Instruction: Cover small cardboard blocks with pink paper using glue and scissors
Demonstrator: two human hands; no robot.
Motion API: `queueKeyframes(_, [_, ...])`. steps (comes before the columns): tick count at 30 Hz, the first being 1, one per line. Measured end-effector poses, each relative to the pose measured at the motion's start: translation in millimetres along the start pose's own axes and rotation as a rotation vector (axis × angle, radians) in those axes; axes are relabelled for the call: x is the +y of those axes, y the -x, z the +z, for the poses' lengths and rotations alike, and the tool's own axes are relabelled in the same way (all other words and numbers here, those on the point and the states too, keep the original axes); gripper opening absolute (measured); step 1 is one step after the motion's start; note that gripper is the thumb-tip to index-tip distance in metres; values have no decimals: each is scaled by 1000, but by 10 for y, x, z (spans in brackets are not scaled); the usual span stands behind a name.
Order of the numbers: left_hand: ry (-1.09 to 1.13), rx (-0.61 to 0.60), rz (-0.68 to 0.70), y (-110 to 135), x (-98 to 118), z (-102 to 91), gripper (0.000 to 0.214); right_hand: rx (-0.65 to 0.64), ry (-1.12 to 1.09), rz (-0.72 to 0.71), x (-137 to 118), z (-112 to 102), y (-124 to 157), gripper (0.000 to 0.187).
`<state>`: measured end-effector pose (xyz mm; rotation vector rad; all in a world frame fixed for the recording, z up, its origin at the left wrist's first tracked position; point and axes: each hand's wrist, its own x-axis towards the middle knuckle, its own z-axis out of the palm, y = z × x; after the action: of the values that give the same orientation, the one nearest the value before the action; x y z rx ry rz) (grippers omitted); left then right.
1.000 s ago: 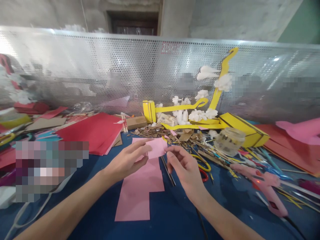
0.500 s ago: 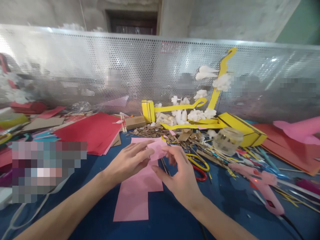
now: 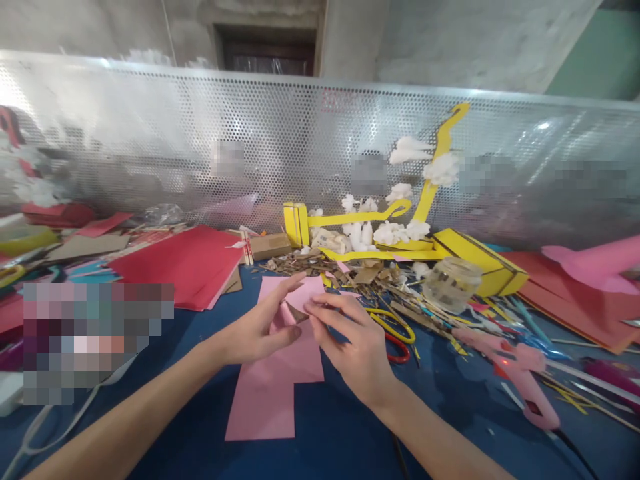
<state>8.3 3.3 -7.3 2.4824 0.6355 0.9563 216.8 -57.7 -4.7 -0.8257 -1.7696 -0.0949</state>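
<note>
Between my hands is a small folded piece of pink paper (image 3: 287, 316) with a brown, cardboard-like face (image 3: 299, 311) showing. My left hand (image 3: 257, 330) holds it from the left, thumb below and fingers above. From the right, my right hand (image 3: 357, 340) pinches the edge with its fingertips, which partly cover it. Under both hands a larger sheet of pink paper (image 3: 267, 403), cut in a stepped shape, lies flat on the blue tabletop (image 3: 200, 427). Just beyond my right hand lie scissors with yellow and red handles (image 3: 400, 327).
A pink hot glue gun (image 3: 523, 373) lies at right with its cord. Cardboard scraps (image 3: 370, 270), a clear jar (image 3: 453, 283) and a yellow box model with white tufts (image 3: 480, 263) stand behind. Red sheets (image 3: 177, 267) lie at left, before a perforated metal panel (image 3: 280, 133).
The small pink piece has been turned, so its brown side now shows. My right fingers have closed in on its edge, and my left thumb has dropped lower.
</note>
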Motion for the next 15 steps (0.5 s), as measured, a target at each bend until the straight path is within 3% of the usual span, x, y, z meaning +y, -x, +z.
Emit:
queueKeyframes(4, [-46, -28, 31, -1, -10, -69, 85, 70, -189, 288, 18, -54, -2, 14])
queueKeyframes(9, [-75, -73, -50, -21, 14, -88, 91, 232, -416, 577, 58, -87, -46, 8])
queueKeyframes(12, [-44, -54, -60, -25, 17, -55, 105, 254, -424, 596, 52, -92, -59, 11])
queueKeyframes(15, [-44, 24, -26, -17, 23, -14, 110, 217, -317, 443, 16, -122, -30, 9])
